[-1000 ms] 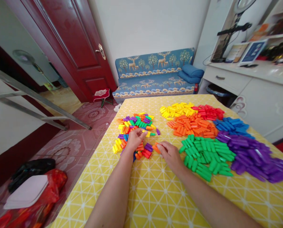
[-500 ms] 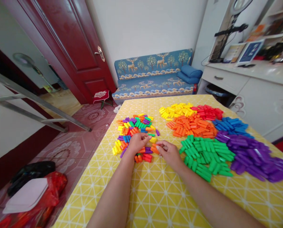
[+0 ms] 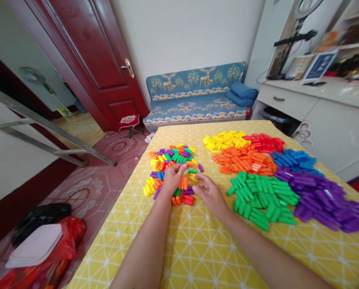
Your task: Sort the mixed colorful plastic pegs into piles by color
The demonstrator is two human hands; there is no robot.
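The mixed plastic tubes (image 3: 182, 157), left of the one-colour heaps (image 3: 245, 158), seem to be getting sorted. The left hand (image 3: 172, 176) is held narrow; whether a tube is pinched cannot be told. The right hand (image 3: 211, 194) is held wide beside yellow tubes (image 3: 192, 176); a small pinch seems needed.

Yellow tablecloth (image 3: 194, 249) patterned with white intersecting lines; yellow heap of small tubular plastic pieces (image 3: 224, 140), with like red heap (image 3: 266, 143), orange heap (image 3: 244, 159), blue heap (image 3: 295, 161), green heap (image 3: 262, 193) and purple heap (image 3: 316, 193); multicoloured heap (image 3: 179, 155) combining all six colours; blue upholstered sofa (image 3: 203, 102) bearing tan deer (image 3: 169, 84) and green trees (image 3: 193, 77); dark-red panelled door (image 3: 89, 44)
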